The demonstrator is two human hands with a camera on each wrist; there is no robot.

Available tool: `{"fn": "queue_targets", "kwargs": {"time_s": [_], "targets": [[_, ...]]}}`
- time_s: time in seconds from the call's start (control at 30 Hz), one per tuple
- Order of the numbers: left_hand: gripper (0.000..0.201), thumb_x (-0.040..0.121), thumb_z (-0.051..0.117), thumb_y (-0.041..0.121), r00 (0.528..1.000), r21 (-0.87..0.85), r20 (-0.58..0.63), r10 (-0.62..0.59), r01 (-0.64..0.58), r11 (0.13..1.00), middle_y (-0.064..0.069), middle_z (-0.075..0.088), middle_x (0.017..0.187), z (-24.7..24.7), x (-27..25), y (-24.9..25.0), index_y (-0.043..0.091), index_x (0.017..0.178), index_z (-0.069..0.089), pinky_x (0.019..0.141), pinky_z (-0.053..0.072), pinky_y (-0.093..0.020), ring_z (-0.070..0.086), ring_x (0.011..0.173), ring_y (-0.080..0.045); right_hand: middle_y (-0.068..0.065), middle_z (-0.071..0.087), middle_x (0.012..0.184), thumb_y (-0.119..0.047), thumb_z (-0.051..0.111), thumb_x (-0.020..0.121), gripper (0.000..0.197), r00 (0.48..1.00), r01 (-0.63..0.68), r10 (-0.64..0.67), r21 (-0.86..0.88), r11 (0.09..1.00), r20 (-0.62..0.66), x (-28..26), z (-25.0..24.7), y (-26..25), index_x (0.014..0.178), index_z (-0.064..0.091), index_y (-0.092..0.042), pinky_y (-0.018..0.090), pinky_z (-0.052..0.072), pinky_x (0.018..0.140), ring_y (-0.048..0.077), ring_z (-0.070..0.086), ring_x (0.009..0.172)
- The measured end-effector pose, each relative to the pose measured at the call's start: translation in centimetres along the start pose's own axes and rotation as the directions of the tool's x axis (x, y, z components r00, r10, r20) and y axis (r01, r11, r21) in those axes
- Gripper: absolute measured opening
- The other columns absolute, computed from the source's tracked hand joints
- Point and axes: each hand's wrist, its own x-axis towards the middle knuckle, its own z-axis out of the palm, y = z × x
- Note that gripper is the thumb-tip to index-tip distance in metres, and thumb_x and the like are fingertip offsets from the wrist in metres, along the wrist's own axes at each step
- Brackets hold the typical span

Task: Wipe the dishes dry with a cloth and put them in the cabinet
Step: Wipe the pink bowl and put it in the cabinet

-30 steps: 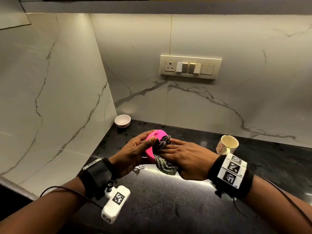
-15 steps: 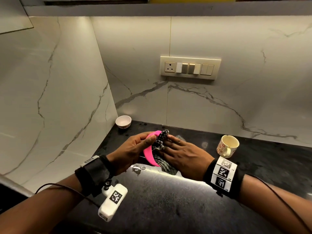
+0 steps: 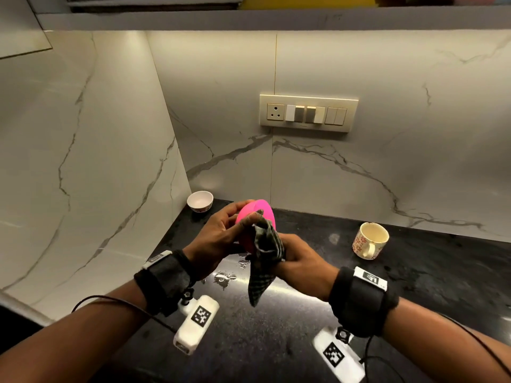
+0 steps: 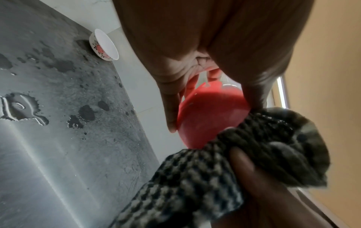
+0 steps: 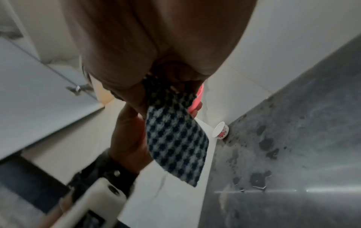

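Below the switch plate (image 3: 308, 113), above the surface (image 3: 276, 349): the left hand (image 3: 218, 239) is gripping the pink bowl (image 3: 257, 215), and the right hand (image 3: 301, 261) is clutching the checked cloth (image 3: 265, 252) bunched against it. Risks: the bowl, probably wet, may be slipping out of the left grip under the rubbing push. The cloth tail is dangling toward the water drops (image 3: 224, 277) and could be re-soaking. The white bowl (image 3: 200, 201) is sitting lower-left of the plate and the floral mug (image 3: 370, 240) lower-right. No brand or text is showing legibly, only coded squares on the wrist cameras (image 3: 197, 326).
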Motion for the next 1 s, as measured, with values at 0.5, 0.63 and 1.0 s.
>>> {"fn": "queue_targets", "kwargs": {"time_s": [0.5, 0.63, 1.0], "targets": [[0.051, 0.1, 0.067, 0.035, 0.998, -0.05, 0.057, -0.029, 0.031, 0.998, -0.01, 0.066, 0.14, 0.6, 0.1, 0.8, 0.02, 0.147, 0.051, 0.098, 0.056, -0.062, 0.068, 0.124, -0.034, 0.012, 0.079, 0.106, -0.003, 0.084, 0.086, 0.025, 0.972, 0.154, -0.154, -0.017, 0.988, -0.176, -0.5, -2.1, -2.2, 0.111, 0.076, -0.001, 0.046, 0.062, 0.091, 0.019, 0.073, 0.097], [0.051, 0.099, 0.057, 0.039, 0.989, 0.005, 0.141, -0.051, 0.051, 0.999, -0.019, 0.063, 0.138, -0.4, 0.0, 1.4, 0.015, 0.143, 0.057, 0.092, 0.058, -0.059, 0.067, 0.118, -0.037, 0.026, 0.073, 0.121, 0.012, 0.074, 0.085, 0.036, 0.989, 0.117, -0.093, 0.221, 0.968, -0.115, -0.9, -4.2, -3.7, 0.12, 0.069, 0.012, 0.042, 0.058, 0.099, 0.028, 0.07, 0.107], [0.034, 0.099, 0.06, 0.019, 0.973, -0.034, 0.222, -0.061, 0.07, 0.997, -0.028, 0.064, 0.124, -1.0, -0.3, 0.5, -0.001, 0.126, 0.067, 0.109, 0.044, -0.07, 0.061, 0.119, -0.043, 0.009, 0.08, 0.107, 0.008, 0.074, 0.091, 0.023, 0.9, 0.124, -0.114, -0.002, 0.992, -0.421, 0.0, -7.2, -2.4, 0.111, 0.077, -0.003, 0.037, 0.06, 0.092, 0.018, 0.074, 0.098]]}}
